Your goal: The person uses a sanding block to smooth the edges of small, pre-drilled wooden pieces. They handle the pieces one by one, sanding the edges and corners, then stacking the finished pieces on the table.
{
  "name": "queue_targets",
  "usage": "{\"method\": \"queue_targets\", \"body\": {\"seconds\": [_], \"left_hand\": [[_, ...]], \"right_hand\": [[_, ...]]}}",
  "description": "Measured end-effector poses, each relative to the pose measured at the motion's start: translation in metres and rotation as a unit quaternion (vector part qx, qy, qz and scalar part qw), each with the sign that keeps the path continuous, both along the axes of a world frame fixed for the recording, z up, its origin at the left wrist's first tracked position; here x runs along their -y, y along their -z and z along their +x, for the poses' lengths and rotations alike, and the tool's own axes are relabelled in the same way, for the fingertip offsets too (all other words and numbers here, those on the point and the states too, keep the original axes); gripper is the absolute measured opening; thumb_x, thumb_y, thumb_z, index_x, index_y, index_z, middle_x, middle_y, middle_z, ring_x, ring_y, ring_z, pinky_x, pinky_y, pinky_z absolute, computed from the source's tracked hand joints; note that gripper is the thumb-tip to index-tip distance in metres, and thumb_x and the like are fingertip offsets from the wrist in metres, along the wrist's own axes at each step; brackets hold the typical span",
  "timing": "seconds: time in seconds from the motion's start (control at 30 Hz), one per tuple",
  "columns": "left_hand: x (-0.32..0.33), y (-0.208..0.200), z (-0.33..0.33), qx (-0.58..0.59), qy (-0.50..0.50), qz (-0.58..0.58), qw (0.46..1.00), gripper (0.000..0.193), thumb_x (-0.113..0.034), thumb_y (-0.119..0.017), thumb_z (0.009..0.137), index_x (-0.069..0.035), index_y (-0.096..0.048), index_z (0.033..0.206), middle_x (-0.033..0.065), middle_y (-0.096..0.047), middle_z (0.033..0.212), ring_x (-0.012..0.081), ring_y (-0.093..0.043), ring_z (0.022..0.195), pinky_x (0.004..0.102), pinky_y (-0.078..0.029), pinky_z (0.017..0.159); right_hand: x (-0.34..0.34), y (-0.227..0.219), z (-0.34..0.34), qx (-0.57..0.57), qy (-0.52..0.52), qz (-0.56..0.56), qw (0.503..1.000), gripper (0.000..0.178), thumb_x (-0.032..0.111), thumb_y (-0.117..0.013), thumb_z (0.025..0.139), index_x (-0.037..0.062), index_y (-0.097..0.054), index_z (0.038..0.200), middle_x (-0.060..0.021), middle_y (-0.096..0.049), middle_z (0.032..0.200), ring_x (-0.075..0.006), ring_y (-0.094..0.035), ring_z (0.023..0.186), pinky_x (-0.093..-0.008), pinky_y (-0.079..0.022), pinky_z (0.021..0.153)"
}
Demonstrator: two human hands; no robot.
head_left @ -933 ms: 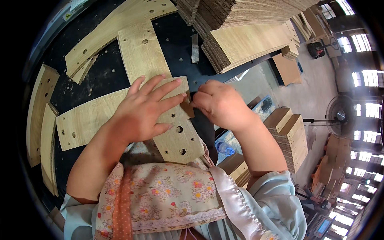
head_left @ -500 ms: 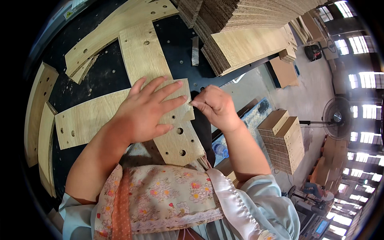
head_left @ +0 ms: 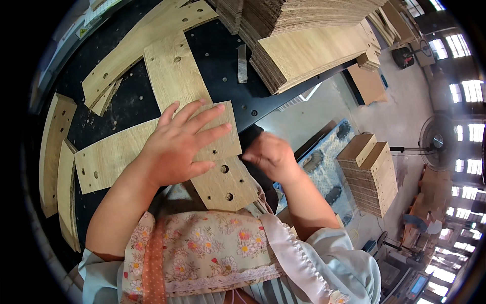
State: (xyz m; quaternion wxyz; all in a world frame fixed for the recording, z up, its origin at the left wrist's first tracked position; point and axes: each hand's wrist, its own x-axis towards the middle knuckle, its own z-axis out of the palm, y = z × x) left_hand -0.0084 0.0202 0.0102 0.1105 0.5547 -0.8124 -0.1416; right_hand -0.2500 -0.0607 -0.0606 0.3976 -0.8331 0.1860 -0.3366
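Note:
My left hand (head_left: 174, 144) lies flat with its fingers spread on a pale wood-grain board (head_left: 116, 154). This board crosses over a second drilled board (head_left: 174, 71), whose near end juts toward my apron over the table edge. Just off the lower right corner of the upper board is my right hand (head_left: 271, 157). Its fingers are curled and pinched together, slightly smeared by motion. Whatever they hold, if anything, is too small or hidden to make out.
The dark worktable (head_left: 223, 78) bears a metal strip (head_left: 242, 63), a tall stack of boards (head_left: 298, 55) and loose curved boards (head_left: 147, 40). More boards (head_left: 55, 152) stand at the left. On the floor at right are a board stack (head_left: 367, 175) and a fan (head_left: 438, 141).
My right hand has moved down along the upper board's right edge to its lower corner. My left hand keeps its place on the board. The whole view has shifted a little.

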Motion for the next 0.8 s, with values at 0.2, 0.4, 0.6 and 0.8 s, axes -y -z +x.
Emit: {"method": "queue_targets", "body": {"seconds": [0.2,0.4,0.6,0.8], "left_hand": [[0.001,0.006,0.001,0.066,0.013,0.011,0.998,0.076,-0.044,-0.072,0.070,-0.025,-0.048,0.141,0.0044,-0.028,0.156,0.0322,-0.024,0.143,0.0608,-0.021,0.111],[0.003,0.006,-0.001,0.057,0.010,0.025,0.998,0.077,-0.043,-0.073,0.074,-0.030,-0.042,0.144,0.0040,-0.028,0.156,0.0317,-0.024,0.143,0.0576,-0.016,0.113],[0.000,0.007,-0.001,0.020,0.002,0.022,1.000,0.074,-0.040,-0.072,0.077,-0.030,-0.042,0.144,0.0024,-0.026,0.157,0.0312,-0.023,0.143,0.0576,-0.018,0.112],[-0.001,0.000,-0.001,0.025,0.006,0.023,0.999,0.073,-0.039,-0.073,0.076,-0.028,-0.045,0.142,0.0023,-0.028,0.156,0.0290,-0.026,0.142,0.0581,-0.023,0.110]], "right_hand": [[0.018,-0.030,0.018,0.010,0.041,-0.104,0.994,0.016,0.000,-0.071,0.068,0.0067,-0.064,0.081,-0.0090,-0.057,0.075,-0.0300,-0.056,0.071,-0.0377,-0.046,0.060],[0.010,-0.085,0.035,-0.208,-0.049,-0.272,0.938,0.010,0.010,-0.060,0.071,0.0081,-0.058,0.080,-0.0081,-0.055,0.073,-0.0300,-0.057,0.072,-0.0385,-0.049,0.061],[0.009,-0.086,0.032,-0.234,-0.032,-0.277,0.931,0.012,0.009,-0.060,0.072,0.0073,-0.060,0.084,-0.0088,-0.058,0.075,-0.0297,-0.059,0.069,-0.0389,-0.050,0.060],[-0.014,-0.086,0.034,-0.221,-0.071,-0.244,0.942,0.012,0.006,-0.065,0.072,0.0082,-0.063,0.084,-0.0092,-0.060,0.076,-0.0311,-0.059,0.069,-0.0404,-0.050,0.060]]}}
